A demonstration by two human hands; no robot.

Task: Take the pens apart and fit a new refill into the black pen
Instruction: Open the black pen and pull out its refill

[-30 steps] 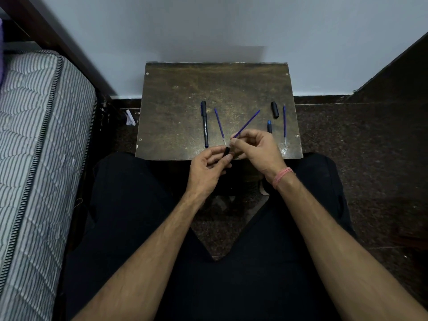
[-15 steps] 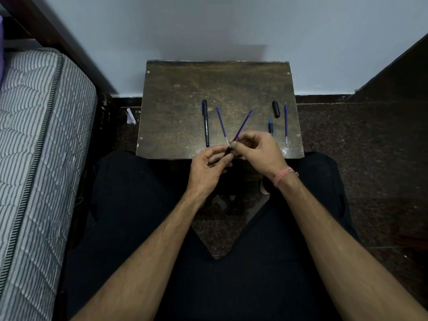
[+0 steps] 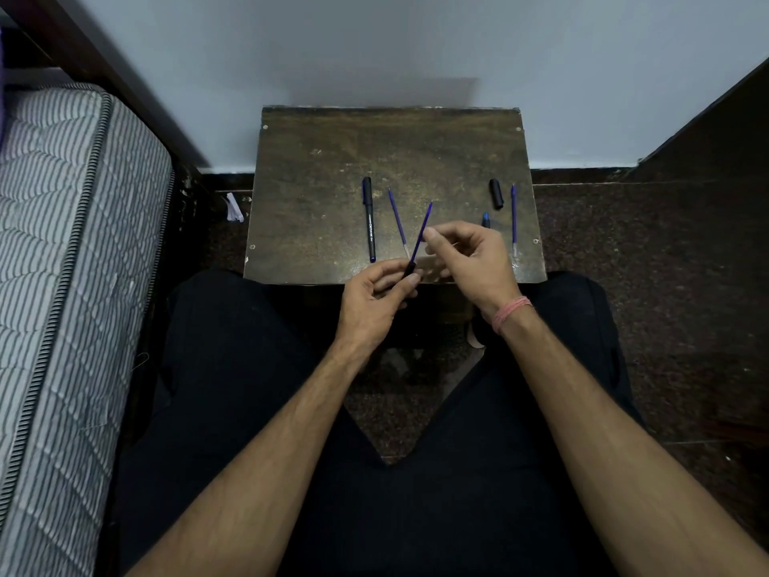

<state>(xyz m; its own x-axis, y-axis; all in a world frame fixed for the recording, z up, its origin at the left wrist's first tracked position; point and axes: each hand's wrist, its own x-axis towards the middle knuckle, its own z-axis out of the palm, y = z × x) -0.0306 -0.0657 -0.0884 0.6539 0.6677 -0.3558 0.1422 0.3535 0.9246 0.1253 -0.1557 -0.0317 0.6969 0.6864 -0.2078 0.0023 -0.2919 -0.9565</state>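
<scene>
Refill drawn further out; right fingers pinch it, left fingers grip barrel.

My left hand curls shut, fingers pinched; my right hand hovers just beside it, thumb and forefinger pinched.

A blue refill sticks out of a black barrel, tilted toward 1 o'clock; a capped black pen lies at its 10 o'clock.

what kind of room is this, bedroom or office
Most likely a bedroom: a striped quilted mattress lies at the left, and a small worn wooden table stands against a plain wall on a dark stone floor.
</scene>
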